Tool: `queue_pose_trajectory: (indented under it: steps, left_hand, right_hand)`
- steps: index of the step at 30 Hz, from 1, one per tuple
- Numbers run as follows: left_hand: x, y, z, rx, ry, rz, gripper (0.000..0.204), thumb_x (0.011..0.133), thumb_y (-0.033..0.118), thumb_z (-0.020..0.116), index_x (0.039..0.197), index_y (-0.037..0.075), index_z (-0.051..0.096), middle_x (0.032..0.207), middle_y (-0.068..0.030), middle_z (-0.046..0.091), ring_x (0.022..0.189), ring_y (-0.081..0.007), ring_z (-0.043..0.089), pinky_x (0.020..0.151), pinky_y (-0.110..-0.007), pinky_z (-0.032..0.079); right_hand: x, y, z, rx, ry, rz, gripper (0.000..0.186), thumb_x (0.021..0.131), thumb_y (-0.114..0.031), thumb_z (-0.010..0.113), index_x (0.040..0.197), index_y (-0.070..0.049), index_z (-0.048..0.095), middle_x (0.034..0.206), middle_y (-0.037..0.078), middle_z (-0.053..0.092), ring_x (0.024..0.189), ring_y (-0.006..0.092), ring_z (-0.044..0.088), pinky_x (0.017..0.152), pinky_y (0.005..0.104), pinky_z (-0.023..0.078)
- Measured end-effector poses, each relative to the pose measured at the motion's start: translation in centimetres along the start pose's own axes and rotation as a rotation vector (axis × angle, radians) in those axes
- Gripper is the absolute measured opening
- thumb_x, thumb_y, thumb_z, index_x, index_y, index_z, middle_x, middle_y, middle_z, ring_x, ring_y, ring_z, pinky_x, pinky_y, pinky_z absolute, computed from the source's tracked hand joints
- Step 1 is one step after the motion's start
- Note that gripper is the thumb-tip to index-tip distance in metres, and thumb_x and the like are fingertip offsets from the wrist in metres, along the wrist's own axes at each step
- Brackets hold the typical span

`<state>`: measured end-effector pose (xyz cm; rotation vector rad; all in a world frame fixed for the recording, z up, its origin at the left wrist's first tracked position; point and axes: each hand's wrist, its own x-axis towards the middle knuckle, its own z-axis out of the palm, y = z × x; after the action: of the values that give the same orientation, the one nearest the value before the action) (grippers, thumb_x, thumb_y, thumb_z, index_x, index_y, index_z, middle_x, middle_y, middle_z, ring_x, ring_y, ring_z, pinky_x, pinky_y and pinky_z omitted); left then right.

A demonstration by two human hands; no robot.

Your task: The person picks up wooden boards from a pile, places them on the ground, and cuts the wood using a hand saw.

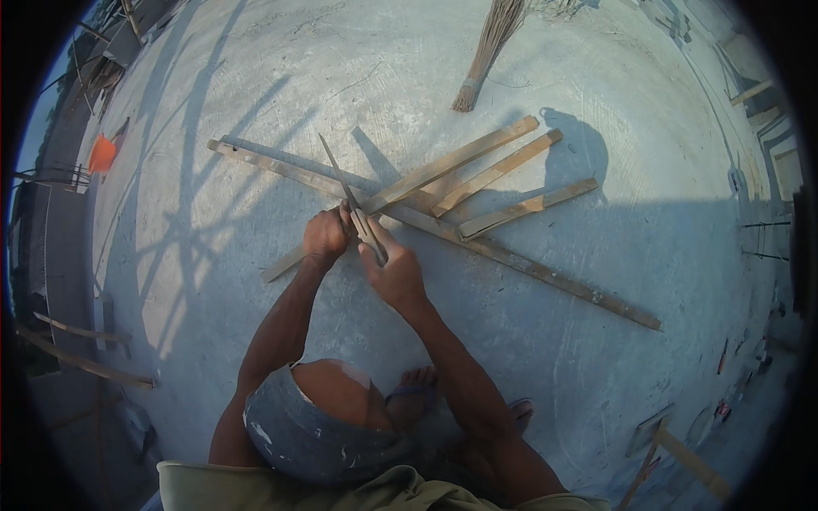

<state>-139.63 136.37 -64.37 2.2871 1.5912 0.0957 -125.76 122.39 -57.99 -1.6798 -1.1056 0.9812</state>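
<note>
My right hand (398,271) is closed round the handle of a handsaw (336,169), whose narrow-looking blade points up and away to the left. Just left of it, my left hand (327,233) is closed on a wooden strip (456,162), close to the saw. This strip runs from lower left to upper right and crosses over a long wooden strip (554,277) lying on the floor. The saw blade's edge where it meets the wood is partly hidden by my hands. Two shorter wooden pieces (497,172) (528,207) lie to the right, near the long strip.
A stick broom (492,53) lies at the far side of the concrete floor (256,94). An orange object (102,154) is at the far left. Curved-looking wooden lengths (85,362) lie at the near left. At the near right is a wooden-handled tool (682,456).
</note>
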Motion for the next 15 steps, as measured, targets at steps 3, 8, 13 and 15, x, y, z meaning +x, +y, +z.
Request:
queue_pose_trajectory:
  steps: [3, 8, 13, 15]
  left_hand:
    - [-0.2, -3.1, -0.5, -0.022, 0.011, -0.013, 0.061, 0.113, 0.042, 0.031, 0.094, 0.005, 0.075, 0.085, -0.0283, 0.072, 0.084, -0.0504, 0.069, 0.080, -0.060, 0.055]
    - [-0.2, -1.4, -1.3, 0.008, 0.043, -0.017, 0.060, 0.113, 0.042, 0.031, 0.095, 0.006, 0.075, 0.084, -0.0280, 0.072, 0.083, -0.0503, 0.070, 0.080, -0.059, 0.055]
    - [-0.1, 0.4, -0.8, -0.012, 0.038, -0.022, 0.060, 0.113, 0.043, 0.032, 0.093, 0.006, 0.076, 0.082, -0.0277, 0.072, 0.080, -0.0499, 0.070, 0.078, -0.059, 0.056]
    - [-0.2, -0.1, -0.4, -0.038, 0.064, 0.021, 0.061, 0.113, 0.042, 0.033, 0.091, 0.006, 0.076, 0.081, -0.0275, 0.072, 0.079, -0.0498, 0.070, 0.077, -0.059, 0.056]
  right_hand:
    - [-6.3, 0.4, -1.1, -0.035, -0.092, 0.055, 0.060, 0.098, -0.022, 0.069, 0.154, -0.008, 0.053, 0.125, 0.027, 0.072, 0.109, 0.0377, 0.075, 0.090, 0.0380, 0.059]
    - [-12.7, 3.2, -4.5, -0.007, -0.031, -0.062, 0.062, 0.096, -0.027, 0.071, 0.155, -0.018, 0.055, 0.102, 0.024, 0.076, 0.090, 0.0435, 0.074, 0.080, 0.0421, 0.061]
    - [-1.2, 1.4, -0.1, -0.047, 0.034, -0.085, 0.059, 0.097, -0.030, 0.070, 0.152, -0.015, 0.057, 0.104, 0.028, 0.072, 0.087, 0.0471, 0.072, 0.077, 0.0468, 0.059]
    - [1.8, 1.3, 1.4, -0.020, 0.097, -0.193, 0.058, 0.097, -0.029, 0.070, 0.151, -0.014, 0.057, 0.101, 0.028, 0.073, 0.087, 0.0471, 0.072, 0.077, 0.0469, 0.058]
